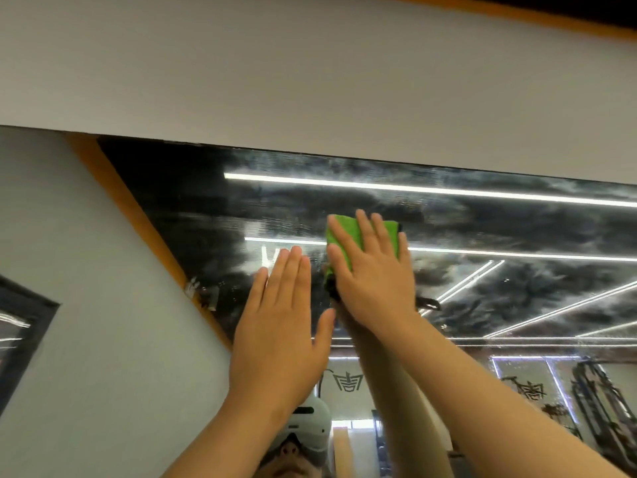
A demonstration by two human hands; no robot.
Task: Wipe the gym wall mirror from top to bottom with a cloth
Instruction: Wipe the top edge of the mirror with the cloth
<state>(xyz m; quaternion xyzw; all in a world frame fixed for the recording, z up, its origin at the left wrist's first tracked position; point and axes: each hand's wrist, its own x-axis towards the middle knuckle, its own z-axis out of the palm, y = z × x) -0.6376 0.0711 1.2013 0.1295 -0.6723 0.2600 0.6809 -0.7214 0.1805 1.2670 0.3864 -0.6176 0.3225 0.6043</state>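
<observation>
A white wall band (pixel 310 81) runs overhead beneath orange trim (pixel 517 15) and a black ceiling (pixel 606 5) — at left a grey wall (pixel 86 270) edged by an orange stripe (pixel 138 215), while thin white light strips (pixel 413 189) glow in reflection.

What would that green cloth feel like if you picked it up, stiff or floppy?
Probably floppy: the green cloth looks like fuzzy pile and moulds flat under the right hand. Likely light, since straight fingers alone pin it to the mirror. It would probably slide or drop if released, as nothing but the hand holds it against the glass.
</observation>
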